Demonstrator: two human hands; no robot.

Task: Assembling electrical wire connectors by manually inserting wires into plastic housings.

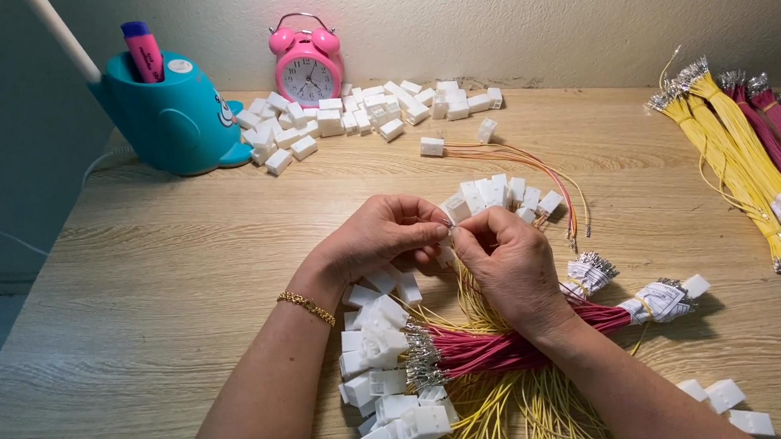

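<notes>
Left hand (378, 240) and right hand (507, 261) meeting mid-table, fingertips of both pinched on one small white connector (450, 234), red wire bundle (508, 347) and loose connectors (389, 382) beneath, pink clock (307, 65) behind.

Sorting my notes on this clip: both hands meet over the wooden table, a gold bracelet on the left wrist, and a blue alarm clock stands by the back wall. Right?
Not quite: the head view shows the alarm clock is pink, not blue. The rest holds.

Home desk: pink alarm clock (307, 61), teal whale pen holder (173, 116), plaster wall (532, 5).
</notes>
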